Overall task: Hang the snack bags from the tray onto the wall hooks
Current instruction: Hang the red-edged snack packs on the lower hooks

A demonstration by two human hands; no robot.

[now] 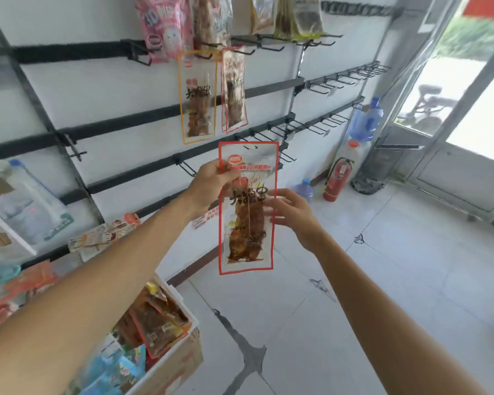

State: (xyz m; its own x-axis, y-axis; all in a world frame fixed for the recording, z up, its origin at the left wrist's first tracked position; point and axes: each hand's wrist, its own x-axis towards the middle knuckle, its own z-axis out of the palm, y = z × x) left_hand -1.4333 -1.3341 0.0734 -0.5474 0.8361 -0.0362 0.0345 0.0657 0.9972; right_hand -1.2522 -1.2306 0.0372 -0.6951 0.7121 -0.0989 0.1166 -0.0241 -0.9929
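Head view: the red-edged snack bag (246,208) hung upright in mid-air in front of the wall, pinched in the left grip (211,183) at its upper left edge, just under the header. The left grip was closed on it, thumb in front and fingers behind. The right grip (294,218) stood wide, its fingers straight, with the tips touching the bag's right edge at about mid-height. That area was blurred, so I could not tell how firmly they pressed.

The bag looked light, flat and floppy: clear, slick film round a dark strip of food that stiffened only the middle. Judging by that, the best hold was the flat sealed header on either side of the small hang slot at the top. That would keep the slot taut and clear of the fingers so that a hook could pass through.

Just above and left of the left grip, an empty hook (187,167) stuck out from a black rail. More bare hooks (265,135) sat just above the bag's top edge. Higher up, well above both grips, an orange-edged bag (198,98) and another red-edged bag (234,89) already hung side by side. Below the left forearm, the white tray (183,303) held more bags. A fire extinguisher (337,178) stood on the floor beyond the right grip.
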